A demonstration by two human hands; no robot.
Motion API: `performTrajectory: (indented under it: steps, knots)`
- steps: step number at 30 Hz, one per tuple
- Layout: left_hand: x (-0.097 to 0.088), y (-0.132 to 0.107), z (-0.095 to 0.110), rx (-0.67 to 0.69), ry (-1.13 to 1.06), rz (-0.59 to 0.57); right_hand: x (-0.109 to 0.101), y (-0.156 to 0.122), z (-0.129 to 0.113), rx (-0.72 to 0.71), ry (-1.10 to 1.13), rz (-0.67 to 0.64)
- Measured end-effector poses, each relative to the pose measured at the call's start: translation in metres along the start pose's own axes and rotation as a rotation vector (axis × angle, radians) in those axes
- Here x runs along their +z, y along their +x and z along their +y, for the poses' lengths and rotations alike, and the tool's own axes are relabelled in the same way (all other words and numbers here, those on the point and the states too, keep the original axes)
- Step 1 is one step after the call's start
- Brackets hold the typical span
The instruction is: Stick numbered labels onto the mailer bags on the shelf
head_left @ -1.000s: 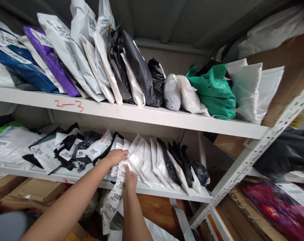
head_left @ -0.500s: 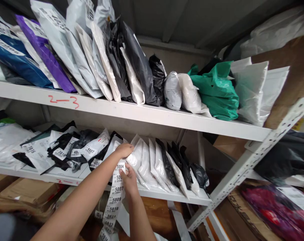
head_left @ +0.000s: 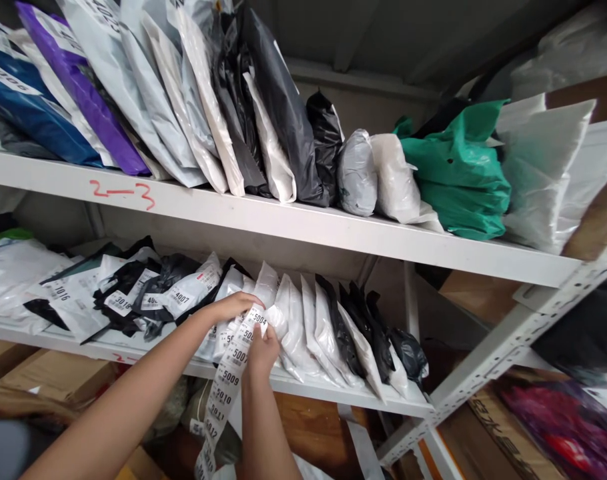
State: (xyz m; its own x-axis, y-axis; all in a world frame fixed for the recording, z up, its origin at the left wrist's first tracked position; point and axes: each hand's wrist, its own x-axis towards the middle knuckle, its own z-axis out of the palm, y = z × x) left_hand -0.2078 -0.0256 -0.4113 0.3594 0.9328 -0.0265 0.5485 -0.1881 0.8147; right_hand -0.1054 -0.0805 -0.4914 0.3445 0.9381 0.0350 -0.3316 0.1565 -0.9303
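A long strip of white number labels (head_left: 224,381) hangs down in front of the lower shelf, with numbers such as 5004, 5007 and 5009 printed on it. My right hand (head_left: 263,349) pinches the strip near its upper end, by the 5004 label. From the left, my left hand (head_left: 235,306) reaches across, and its fingertips are closed at the top edge of that same label. Just behind both hands stands a white plastic mailer bag (head_left: 267,283). More white mailers (head_left: 294,327) lean in a row to the right of my hands.
Labelled parcels (head_left: 181,293) lie on the lower shelf at left. The upper shelf's edge (head_left: 283,223), marked 2-3, runs above my hands and bears upright mailers and a green bag (head_left: 458,173). A perforated metal post (head_left: 483,360) stands at right, with cardboard boxes (head_left: 48,377) below left.
My left hand has come off the mailers and down to the top of the label strip. The strip's upper end has tilted and shifted right with my right hand. The view has shifted slightly.
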Motion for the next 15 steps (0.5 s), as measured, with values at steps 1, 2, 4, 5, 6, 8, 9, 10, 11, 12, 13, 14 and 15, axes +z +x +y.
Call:
performTrajectory:
  steps: [1,2,4,5,6,8,9,10,11,12,13,14,15]
  knots:
    - [0.0,0.001,-0.001,-0.02,-0.034,0.012,0.006,0.003,0.004,0.005,-0.013,0.026]
    - [0.0,0.002,-0.002,-0.036,-0.062,0.021,0.011,0.007,0.007,0.011,-0.019,0.035]
    - [0.0,0.003,-0.003,-0.045,-0.095,0.031,0.017,0.013,0.012,0.018,-0.037,0.056]
    - [-0.001,0.004,-0.004,-0.045,-0.1,0.036,0.018,0.015,0.013,0.022,-0.048,0.071]
    - [-0.001,0.004,-0.005,-0.047,-0.1,0.04,0.018,0.018,0.014,0.024,-0.061,0.092]
    - [0.0,0.005,-0.007,-0.052,-0.084,0.045,0.015,0.024,0.015,0.028,-0.096,0.142]
    - [0.001,0.006,-0.008,-0.051,-0.071,0.051,0.014,0.027,0.015,0.028,-0.117,0.162]
    - [0.002,0.007,-0.009,-0.048,-0.057,0.062,0.012,0.029,0.015,0.027,-0.139,0.172]
    - [0.003,0.008,-0.01,-0.044,-0.041,0.078,0.01,0.031,0.015,0.024,-0.16,0.174]
    - [0.004,0.009,-0.011,-0.041,-0.027,0.099,0.009,0.033,0.015,0.02,-0.179,0.168]
    - [0.006,0.011,-0.011,-0.04,-0.017,0.123,0.009,0.034,0.015,0.013,-0.196,0.157]
    - [0.007,0.012,-0.011,-0.038,-0.01,0.142,0.009,0.035,0.015,0.005,-0.21,0.14]
    - [0.008,0.013,-0.011,-0.037,-0.003,0.157,0.009,0.035,0.015,-0.008,-0.22,0.118]
